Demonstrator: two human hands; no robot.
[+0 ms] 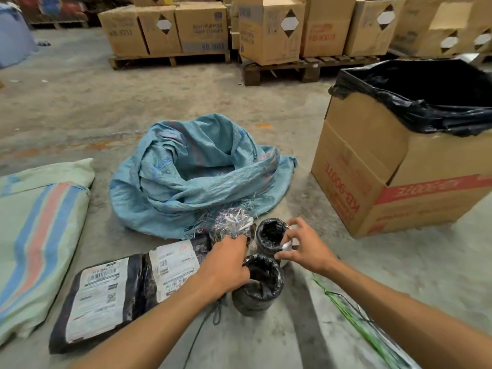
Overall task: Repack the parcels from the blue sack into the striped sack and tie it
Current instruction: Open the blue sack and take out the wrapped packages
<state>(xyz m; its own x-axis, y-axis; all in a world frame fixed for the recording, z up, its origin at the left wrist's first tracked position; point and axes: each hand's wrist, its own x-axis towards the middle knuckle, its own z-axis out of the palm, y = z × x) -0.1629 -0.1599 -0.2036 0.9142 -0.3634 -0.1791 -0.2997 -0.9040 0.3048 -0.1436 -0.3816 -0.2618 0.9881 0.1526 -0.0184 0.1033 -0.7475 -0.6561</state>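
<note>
The blue sack (197, 171) lies crumpled and slumped open on the concrete floor. The striped sack (40, 235) lies flat at the left. Two black flat parcels with white labels (106, 296) (175, 262) rest on the floor before me. Two black-wrapped cylinder parcels stand upright, the far one (270, 237) and the near one (259, 286). My left hand (226, 265) grips a clear bubble-wrapped parcel (231, 225) next to the near cylinder. My right hand (303, 249) pinches a small white parcel (287, 246) beside the far cylinder; most of it is hidden.
A large cardboard box lined with a black bag (415, 155) stands at the right. Pallets stacked with cartons (170, 30) line the back. Green cord (354, 320) lies on the floor by my right forearm, a dark string (217, 314) under my left.
</note>
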